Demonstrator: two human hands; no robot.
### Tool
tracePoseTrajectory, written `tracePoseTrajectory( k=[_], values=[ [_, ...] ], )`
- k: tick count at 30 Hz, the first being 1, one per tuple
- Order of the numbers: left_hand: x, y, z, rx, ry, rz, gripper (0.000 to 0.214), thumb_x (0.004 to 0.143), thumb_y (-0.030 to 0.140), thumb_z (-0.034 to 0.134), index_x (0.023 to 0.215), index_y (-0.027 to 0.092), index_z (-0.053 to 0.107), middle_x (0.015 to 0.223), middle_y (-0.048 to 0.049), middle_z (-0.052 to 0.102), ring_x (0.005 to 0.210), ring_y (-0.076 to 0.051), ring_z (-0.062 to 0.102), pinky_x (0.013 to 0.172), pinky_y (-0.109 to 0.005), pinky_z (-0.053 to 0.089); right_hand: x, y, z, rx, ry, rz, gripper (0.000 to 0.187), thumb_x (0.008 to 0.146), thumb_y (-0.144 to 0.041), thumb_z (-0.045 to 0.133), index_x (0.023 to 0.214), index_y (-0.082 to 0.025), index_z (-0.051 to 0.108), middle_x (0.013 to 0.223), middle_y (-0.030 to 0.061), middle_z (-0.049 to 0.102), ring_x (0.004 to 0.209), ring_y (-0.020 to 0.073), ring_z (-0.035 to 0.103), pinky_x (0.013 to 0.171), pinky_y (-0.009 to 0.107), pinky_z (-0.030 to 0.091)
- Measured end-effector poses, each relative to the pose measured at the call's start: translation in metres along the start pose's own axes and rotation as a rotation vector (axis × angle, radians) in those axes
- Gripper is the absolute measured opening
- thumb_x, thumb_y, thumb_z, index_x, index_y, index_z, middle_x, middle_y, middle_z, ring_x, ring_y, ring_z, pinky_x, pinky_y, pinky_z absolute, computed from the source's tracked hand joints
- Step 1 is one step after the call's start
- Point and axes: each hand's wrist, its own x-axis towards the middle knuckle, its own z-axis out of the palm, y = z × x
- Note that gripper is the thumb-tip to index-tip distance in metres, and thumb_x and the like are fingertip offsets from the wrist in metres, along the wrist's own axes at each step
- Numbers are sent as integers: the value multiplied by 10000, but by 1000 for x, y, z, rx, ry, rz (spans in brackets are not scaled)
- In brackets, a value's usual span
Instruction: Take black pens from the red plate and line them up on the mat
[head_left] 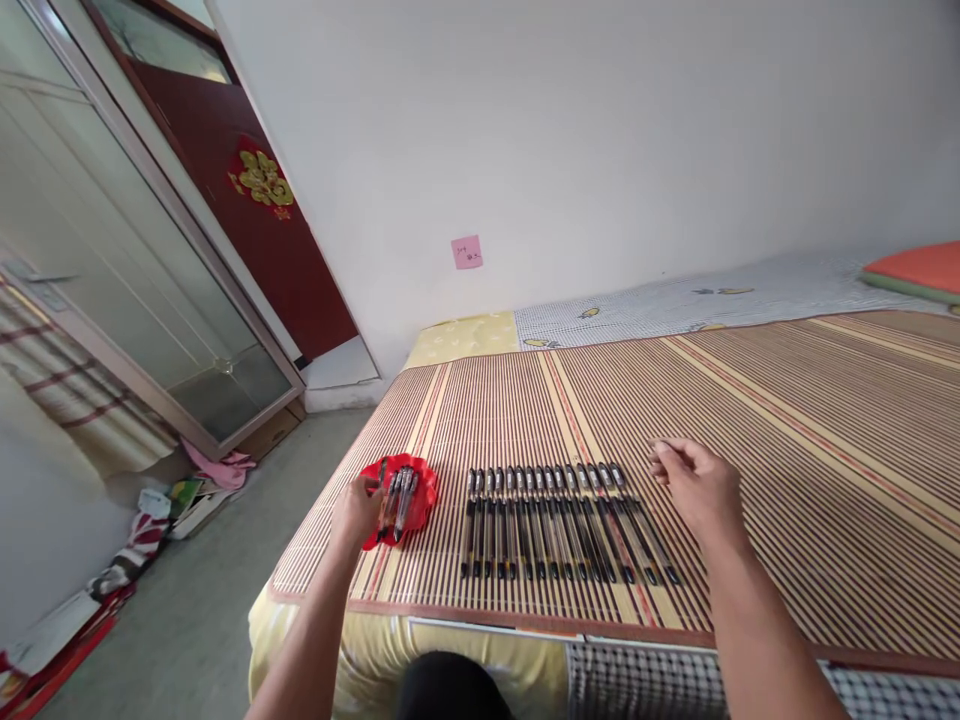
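Note:
My left hand [358,510] is at the left side of a red scalloped plate [428,490], its fingers closed round a dark pen [382,468]. Several more pens [403,500] with clear barrels and black ends lie together on that plate. To its right, a row of black-and-clear pens [553,540] lies side by side on the striped mat, with black caps [551,480] along the far end. Whether those caps touch the barrels is too small to tell. Right of the row, my right hand [697,485] hovers with fingertips pinched; what they hold, if anything, is unclear.
The bamboo mat [757,430] covers a bed against a white wall. An orange cushion [919,268] lies at the far right. A pink note [466,252] is stuck to the wall. On the floor at left are assorted items beside a glass door [187,290].

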Motion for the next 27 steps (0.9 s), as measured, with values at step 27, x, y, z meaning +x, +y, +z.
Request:
tracePoseTrajectory(
  k=[27],
  values=[
    [-136, 195, 75, -1168, -893, 200, 411, 785, 556, 756, 794, 206, 543, 538, 88, 534, 359, -28, 292, 355, -159, 188, -24, -37, 28, 604, -314, 97, 281, 807, -479, 780, 895, -214, 744, 880, 35, 685, 698, 133, 587, 619, 259, 492]
  ],
)
